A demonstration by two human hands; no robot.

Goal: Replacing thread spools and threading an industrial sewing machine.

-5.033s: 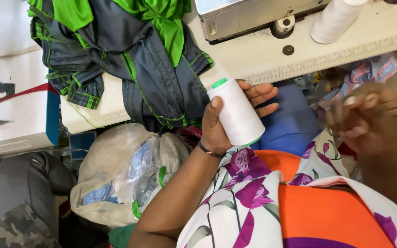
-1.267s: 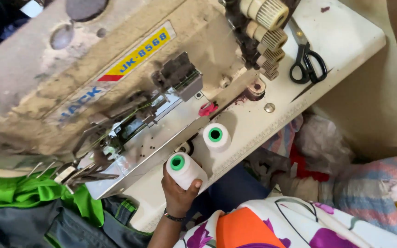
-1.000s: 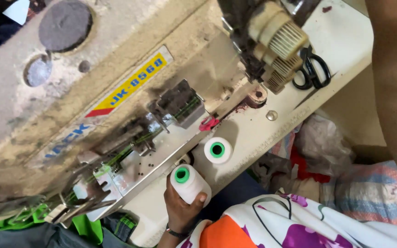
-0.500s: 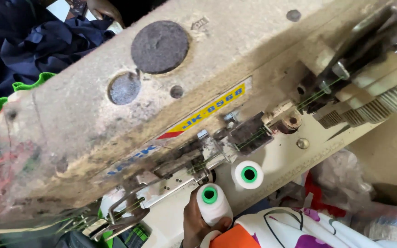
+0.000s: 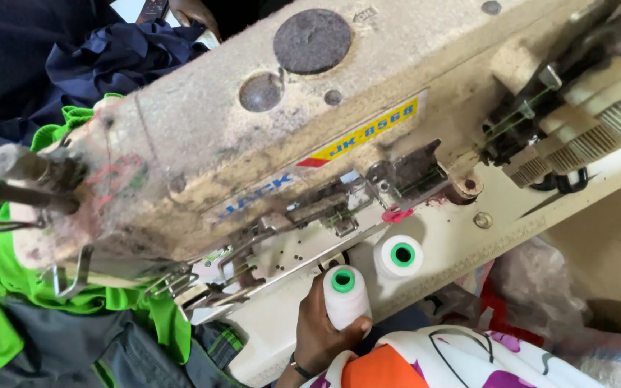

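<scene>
- Left grip: the left hand (image 5: 323, 332) is clenched round a white thread cone (image 5: 346, 297) with a green core, held upright at the near edge of the bench (image 5: 468, 237).
- Right hand: not in view; its grip cannot be reported.
- The cone is held just beside a second cone (image 5: 398, 256), white with the same green core, which stands alone on the bench. The two are close, but a narrow gap shows between them.
- Change noted: five seconds ago the cone was held low over the lap, away from the machine, with the right hand raised near it. It has since been lifted to the bench edge, and over the last second it has been kept in much the same spot next to the second cone.
- Most of the recent change is in the view: the head has been brought nearer, so the sewing machine (image 5: 310, 144) now fills the frame and its dusty top hides most of the bench.
- Judged from this: the cone has been carried to the machine but is not yet set down; the fingers are still wrapped fully round it.
- Scissors (image 5: 562, 183) are partly hidden behind the thread knobs at the right.
- Green and grey cloth (image 5: 52, 316) is heaped at the left of the machine; dark blue cloth (image 5: 102, 57) lies beyond it.
- A floral sleeve (image 5: 468, 363) covers the arm below the cone.
</scene>
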